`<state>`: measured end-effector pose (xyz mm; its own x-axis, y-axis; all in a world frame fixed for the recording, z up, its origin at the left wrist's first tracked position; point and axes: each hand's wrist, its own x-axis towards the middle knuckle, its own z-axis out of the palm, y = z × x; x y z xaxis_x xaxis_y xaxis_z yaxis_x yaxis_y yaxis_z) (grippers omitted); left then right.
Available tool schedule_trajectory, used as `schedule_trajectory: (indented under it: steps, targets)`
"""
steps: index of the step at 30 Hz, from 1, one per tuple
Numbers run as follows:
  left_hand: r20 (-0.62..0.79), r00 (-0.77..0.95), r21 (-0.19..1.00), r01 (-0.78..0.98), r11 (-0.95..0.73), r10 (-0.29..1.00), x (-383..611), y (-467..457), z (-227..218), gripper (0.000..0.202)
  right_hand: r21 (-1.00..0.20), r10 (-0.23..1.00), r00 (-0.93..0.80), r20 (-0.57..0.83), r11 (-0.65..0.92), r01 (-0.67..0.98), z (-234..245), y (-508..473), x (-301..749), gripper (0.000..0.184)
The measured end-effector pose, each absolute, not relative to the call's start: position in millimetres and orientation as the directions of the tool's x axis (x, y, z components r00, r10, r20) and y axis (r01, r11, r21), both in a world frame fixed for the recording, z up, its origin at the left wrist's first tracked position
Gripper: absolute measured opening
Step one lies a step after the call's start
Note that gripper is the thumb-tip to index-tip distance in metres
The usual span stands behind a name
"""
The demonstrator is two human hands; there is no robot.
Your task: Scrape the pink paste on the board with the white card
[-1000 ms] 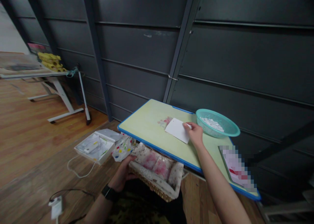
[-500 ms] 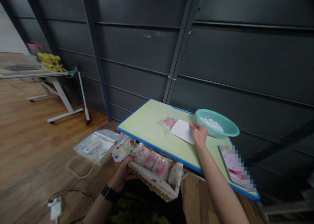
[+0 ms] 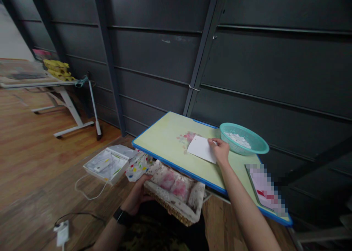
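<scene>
White card (image 3: pixel 200 148) juts leftward from fingers (image 3: pixel 212 141) of the right hand (image 3: pixel 221 151)

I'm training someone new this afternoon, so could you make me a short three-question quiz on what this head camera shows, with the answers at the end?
1. Multiple choice: what colour is the edging of the table in front of the person?
A) red
B) blue
C) brown

2. True or false: the left hand is lying flat on the table.

3. Short answer: what is the right hand holding, close to the teal colander?

Key:
1. B, blue.
2. False; it grips the left side of the lined basket, below the table's edge.
3. A white card, held by its right-hand part.
</scene>
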<state>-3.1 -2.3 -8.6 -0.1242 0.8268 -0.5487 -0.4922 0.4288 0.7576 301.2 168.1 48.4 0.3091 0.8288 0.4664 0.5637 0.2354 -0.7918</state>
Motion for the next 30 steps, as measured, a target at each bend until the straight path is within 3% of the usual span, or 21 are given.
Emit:
schedule_trajectory:
  steps: [4,9,15,19,22,28,30]
  targets:
    - [-0.555,-0.138,0.761,-0.484,0.433,0.82,-2.1,-2.8,-6.0,0.041,-0.781,0.822,0.294,0.488,0.261,0.567,47.8,166.9,298.6,0.05]
    - [-0.549,-0.14,0.765,-0.483,0.427,0.824,-1.9,-3.3,-5.2,0.038,-0.804,0.874,0.14,0.466,0.352,0.48,43.8,167.0,292.1,0.048]
    - [-0.553,-0.114,0.753,-0.492,0.437,0.825,-3.1,-2.2,-7.6,0.039,-0.917,0.944,0.116,0.31,0.265,0.298,40.6,166.7,287.4,0.053]
    - [-0.543,-0.12,0.765,-0.479,0.431,0.831,-2.9,-2.3,-7.2,0.04,-0.911,0.937,0.147,0.318,0.259,0.321,42.2,166.4,286.9,0.056]
    - [-0.547,-0.133,0.771,-0.465,0.435,0.827,-2.7,-2.4,-6.4,0.04,-0.922,0.965,0.054,0.257,0.228,0.313,45.9,161.9,282.4,0.056]
    - [-0.563,-0.112,0.755,-0.474,0.454,0.819,-2.9,-2.6,-3.2,0.028,-0.967,0.953,-0.301,0.034,0.108,0.232,50.0,148.0,273.3,0.051]
    - [-0.567,-0.118,0.752,-0.479,0.453,0.816,-3.2,-2.2,-3.8,0.028,-0.981,0.956,-0.291,0.027,0.082,0.176,48.8,149.4,274.5,0.051]
